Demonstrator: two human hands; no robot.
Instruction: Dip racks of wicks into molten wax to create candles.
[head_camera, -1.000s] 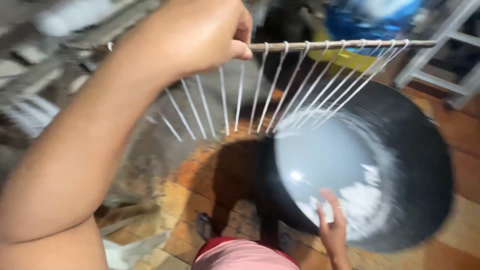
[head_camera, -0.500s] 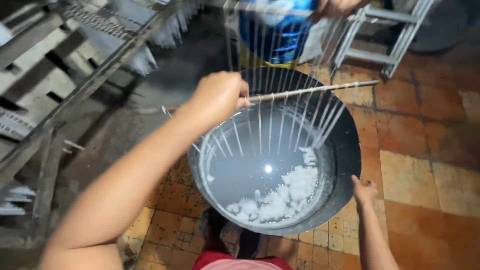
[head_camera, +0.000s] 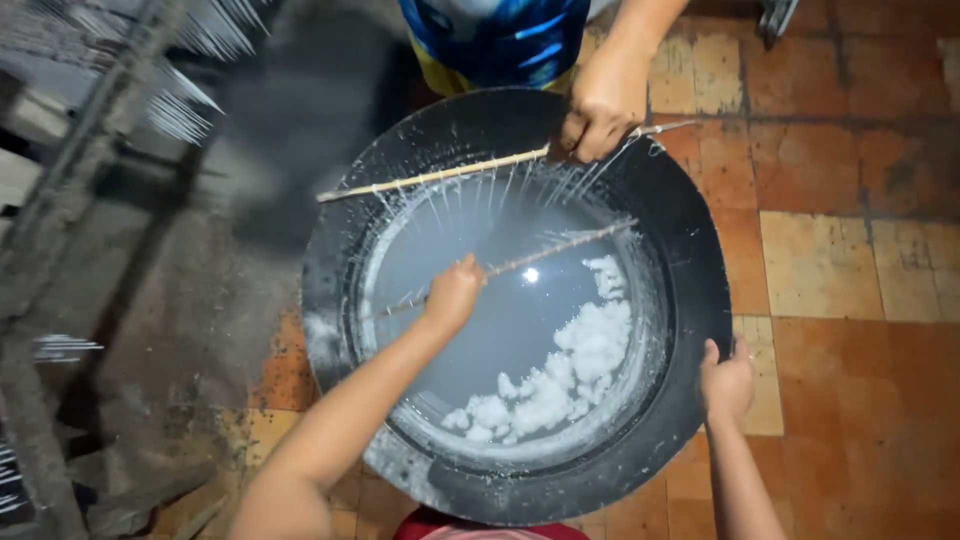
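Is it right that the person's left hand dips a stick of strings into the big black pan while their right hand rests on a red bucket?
Not quite. In the head view the right hand rests on the rim of the big black pan, not on a red bucket. The rest holds: the left hand holds a stick of strings down in the pan's pale liquid.

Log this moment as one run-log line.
left hand: holds stick in liquid | right hand: on pan rim | other person's hand: second stick
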